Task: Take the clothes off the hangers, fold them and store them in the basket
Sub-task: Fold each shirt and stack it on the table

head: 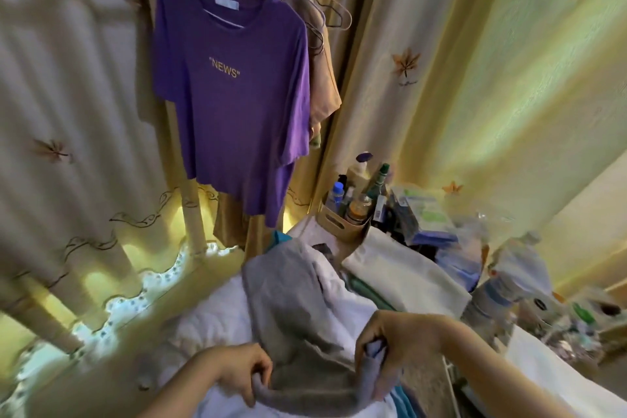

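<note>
Both left hand [237, 372] & right hand [390, 344] clutch grey garment [285, 292] held btwn them.

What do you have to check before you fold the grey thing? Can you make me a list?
1. Left hand grips the grey garment: ok.
2. Right hand grips its other end: ok.
3. Garment lies smooth: not ok, it is bunched.
4. Basket ready beside it: cannot tell.
5. Purple T-shirt off its hanger: not ok, it hangs there.
</note>
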Demonstrator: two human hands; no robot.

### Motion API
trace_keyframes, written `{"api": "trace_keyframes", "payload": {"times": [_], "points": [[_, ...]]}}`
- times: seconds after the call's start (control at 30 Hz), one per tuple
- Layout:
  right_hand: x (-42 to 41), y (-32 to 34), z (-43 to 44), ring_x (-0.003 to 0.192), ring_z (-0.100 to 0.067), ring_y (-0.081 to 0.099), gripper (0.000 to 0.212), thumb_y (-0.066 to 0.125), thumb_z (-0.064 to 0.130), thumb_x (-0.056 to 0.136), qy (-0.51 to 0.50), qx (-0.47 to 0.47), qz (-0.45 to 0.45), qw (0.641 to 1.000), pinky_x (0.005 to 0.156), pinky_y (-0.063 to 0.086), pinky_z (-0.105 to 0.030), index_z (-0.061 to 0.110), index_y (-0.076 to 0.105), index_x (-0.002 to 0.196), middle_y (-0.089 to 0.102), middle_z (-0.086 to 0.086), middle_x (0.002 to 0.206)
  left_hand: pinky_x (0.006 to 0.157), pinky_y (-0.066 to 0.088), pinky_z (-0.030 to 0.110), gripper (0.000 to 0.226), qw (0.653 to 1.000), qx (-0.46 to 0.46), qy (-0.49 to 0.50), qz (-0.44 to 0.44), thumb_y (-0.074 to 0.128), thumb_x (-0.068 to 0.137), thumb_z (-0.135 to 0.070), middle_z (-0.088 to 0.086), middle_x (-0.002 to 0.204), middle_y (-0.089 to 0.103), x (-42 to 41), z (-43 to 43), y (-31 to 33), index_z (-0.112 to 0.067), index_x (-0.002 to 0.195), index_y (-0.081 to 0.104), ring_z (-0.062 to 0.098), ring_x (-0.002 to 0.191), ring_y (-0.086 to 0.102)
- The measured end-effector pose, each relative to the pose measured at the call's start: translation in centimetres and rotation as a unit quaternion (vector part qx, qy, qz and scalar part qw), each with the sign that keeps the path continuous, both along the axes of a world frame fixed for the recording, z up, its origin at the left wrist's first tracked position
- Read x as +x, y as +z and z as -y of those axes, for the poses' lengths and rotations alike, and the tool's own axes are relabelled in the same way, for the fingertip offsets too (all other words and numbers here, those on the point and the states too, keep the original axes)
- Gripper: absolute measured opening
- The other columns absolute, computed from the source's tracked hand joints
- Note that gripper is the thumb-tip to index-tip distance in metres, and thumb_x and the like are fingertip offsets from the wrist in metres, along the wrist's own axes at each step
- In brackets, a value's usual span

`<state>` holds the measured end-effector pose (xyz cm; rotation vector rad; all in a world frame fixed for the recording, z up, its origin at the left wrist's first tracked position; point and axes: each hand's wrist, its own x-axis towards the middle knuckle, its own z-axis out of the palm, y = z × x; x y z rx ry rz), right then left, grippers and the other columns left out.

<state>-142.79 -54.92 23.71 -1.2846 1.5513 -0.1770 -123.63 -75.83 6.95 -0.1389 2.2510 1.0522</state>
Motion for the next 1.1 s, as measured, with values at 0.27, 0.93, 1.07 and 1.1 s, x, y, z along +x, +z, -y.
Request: {"api": "trace_keyframes", "payload": {"times": [0.27, 0.93, 1.07, 1.1], "points": [[1.0, -2.3, 0.8, 0.08, 0.008, 0.054, 0.023, 0.069, 0.003, 0.082, 0.046, 0.036, 0.039, 0.998, 0.078, 0.043, -0.013, 0.004, 0.065, 0.105, 0.064, 0.014, 0.085, 0.061, 0.036, -0.002, 0.037, 0.994, 0.007, -0.076, 0.073, 0.066, 0.081, 0.003, 0.015, 0.109, 0.066, 0.4, -1.3, -0.7, 0.002, 0.117, 0.061, -0.022, 0.053, 0.048], [3.6, -19.5, 3.1, 0.147, -0.027, 0.007, 0.104, 0.074, 0.047, 0.075, 0.023, -0.006, -0.249, 0.968, 0.12, 0.011, -0.04, 0.031, 0.007, 0.152, -0.001, -0.001, 0.161, 0.055, 0.031, 0.021, 0.042, 0.967, -0.037, 0.248, 0.052, 0.044, 0.1, -0.031, 0.029, 0.106, 0.063, 1.6, 1.4, -3.9, 0.008, 0.095, 0.059, 0.009, 0.082, 0.042], [4.2, -20.3, 2.1, 0.143, -0.022, 0.023, 0.079, 0.063, 0.031, 0.084, -0.014, -0.056, -0.259, 0.964, 0.114, 0.027, -0.035, 0.031, 0.021, 0.15, 0.014, 0.004, 0.158, 0.05, 0.035, 0.016, 0.034, 0.965, 0.031, 0.223, 0.137, 0.044, 0.1, -0.03, 0.006, 0.067, 0.05, 1.6, 1.2, -3.7, -0.006, 0.08, 0.054, 0.006, 0.056, 0.045], [4.3, -20.2, 2.5, 0.137, -0.024, 0.034, 0.067, 0.059, 0.024, 0.085, -0.024, -0.062, -0.259, 0.963, 0.108, 0.034, -0.034, 0.027, 0.033, 0.146, 0.028, 0.0, 0.153, 0.049, 0.037, 0.016, 0.033, 0.961, 0.052, 0.214, 0.168, 0.044, 0.101, -0.028, 0.002, 0.064, 0.044, 1.5, 1.3, -3.6, -0.013, 0.072, 0.049, 0.003, 0.051, 0.044]]}}
